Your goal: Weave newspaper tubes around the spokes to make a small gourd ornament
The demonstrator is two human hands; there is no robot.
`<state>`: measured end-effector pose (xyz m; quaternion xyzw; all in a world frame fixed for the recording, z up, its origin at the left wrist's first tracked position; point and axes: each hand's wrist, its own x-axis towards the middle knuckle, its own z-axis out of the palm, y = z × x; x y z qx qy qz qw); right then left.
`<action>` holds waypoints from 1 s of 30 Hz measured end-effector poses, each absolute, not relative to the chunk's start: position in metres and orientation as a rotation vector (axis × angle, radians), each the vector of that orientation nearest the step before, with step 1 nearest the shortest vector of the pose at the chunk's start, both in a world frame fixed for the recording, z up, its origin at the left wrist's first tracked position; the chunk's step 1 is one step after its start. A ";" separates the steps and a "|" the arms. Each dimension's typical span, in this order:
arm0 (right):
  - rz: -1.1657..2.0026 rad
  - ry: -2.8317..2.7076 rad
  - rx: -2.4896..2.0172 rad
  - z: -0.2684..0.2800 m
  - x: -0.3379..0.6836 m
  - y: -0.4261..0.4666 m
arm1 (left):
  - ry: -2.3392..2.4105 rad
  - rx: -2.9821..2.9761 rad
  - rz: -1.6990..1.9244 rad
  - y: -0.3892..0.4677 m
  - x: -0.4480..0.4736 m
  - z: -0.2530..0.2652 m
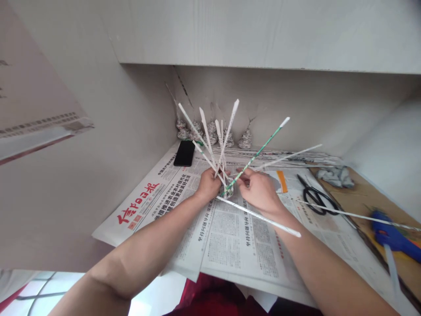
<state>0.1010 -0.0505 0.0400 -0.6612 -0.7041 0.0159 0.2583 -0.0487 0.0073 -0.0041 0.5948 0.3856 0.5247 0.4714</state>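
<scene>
A small woven piece of rolled newspaper (228,192) is between my hands, with several white paper tubes (230,127) fanning up and out of it. One green-patterned paper tube (259,154) slants up to the right, and another white tube (263,216) reaches toward the lower right. My left hand (209,185) is closed around the left side of the piece, its fingertips partly hidden behind the tubes. At the right side, my right hand (259,189) has thumb and fingers pinched on a paper tube close to the weave.
Newspaper sheets (230,250) cover the table. Along the back stand several woven paper pieces (245,139), near a black phone (184,153) and loose paper tubes (296,157). Scissors (317,199), a crumpled cloth (335,176) and a blue glue gun (391,232) lie right. A shelf (263,35) overhangs.
</scene>
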 end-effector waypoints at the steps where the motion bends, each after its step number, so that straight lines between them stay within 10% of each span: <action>1: 0.019 -1.936 -1.817 0.040 0.101 -0.050 | 0.952 1.465 1.283 0.008 -0.049 -0.005; 17: -0.419 -2.096 -1.732 0.041 0.089 -0.058 | 1.068 1.493 1.334 0.012 -0.050 -0.008; 30: 0.248 -1.700 -1.747 0.044 0.080 -0.059 | 1.122 1.605 1.354 0.013 -0.050 -0.013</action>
